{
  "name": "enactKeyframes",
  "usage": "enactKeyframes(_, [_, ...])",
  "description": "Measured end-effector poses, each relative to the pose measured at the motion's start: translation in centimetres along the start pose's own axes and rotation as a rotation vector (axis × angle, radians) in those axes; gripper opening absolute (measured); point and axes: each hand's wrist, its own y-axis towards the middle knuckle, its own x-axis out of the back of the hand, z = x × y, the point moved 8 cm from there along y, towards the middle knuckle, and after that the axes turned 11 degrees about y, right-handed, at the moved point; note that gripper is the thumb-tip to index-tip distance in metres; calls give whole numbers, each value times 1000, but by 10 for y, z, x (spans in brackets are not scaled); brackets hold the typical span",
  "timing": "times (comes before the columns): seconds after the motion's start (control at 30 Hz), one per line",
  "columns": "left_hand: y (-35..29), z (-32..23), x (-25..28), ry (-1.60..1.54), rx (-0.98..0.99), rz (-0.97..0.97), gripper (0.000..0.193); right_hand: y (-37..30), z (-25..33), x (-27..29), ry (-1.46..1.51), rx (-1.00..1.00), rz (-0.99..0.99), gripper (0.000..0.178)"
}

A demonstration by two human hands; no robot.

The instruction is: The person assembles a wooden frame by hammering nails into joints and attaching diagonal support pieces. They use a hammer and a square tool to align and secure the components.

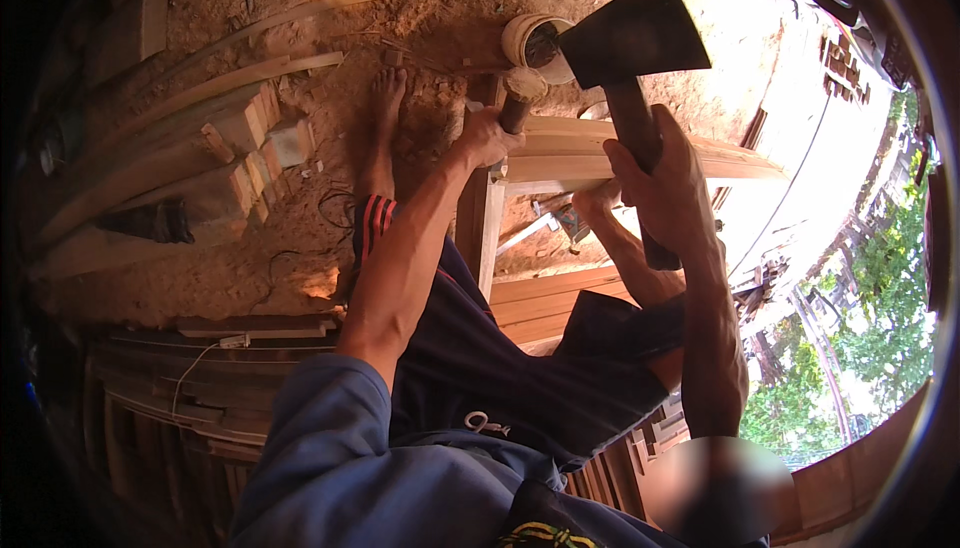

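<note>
My left hand (488,138) is closed around the handle of a chisel (517,110), whose pale, battered butt end points up. The chisel's lower end is over a wooden beam (484,223); my fingers hide part of it, so whether it touches the wood is hard to tell. Raised higher, to the right, my right hand (668,183) grips a hatchet (640,33) by its dark handle. The hatchet's broad black head is up and away from the chisel. Long pale planks (640,155) stretch off to the right beside the beam.
A white bucket (519,40) with dark contents stands on the earth floor just beyond the chisel. Stacked timber (200,183) lies at the left, and more boards (200,378) are at the lower left. My bare feet are either side of the beam.
</note>
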Motion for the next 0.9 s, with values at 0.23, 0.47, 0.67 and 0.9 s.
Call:
enactKeyframes(0.23, [8, 25, -26, -19, 2, 7, 31, 11, 7, -37, 320, 0, -139, 33])
enactKeyframes(0.47, [48, 74, -91, -482, -111, 111, 33, 21, -10, -64, -140, 239, 116, 30])
enactKeyframes(0.67, [43, 89, -100, -305, -119, 5, 36, 31, 114, 28, 337, 282, -301, 18])
enactKeyframes(0.9, [32, 75, -80, -489, -114, -20, 32, 30, -32, -101, -352, -57, 286, 38])
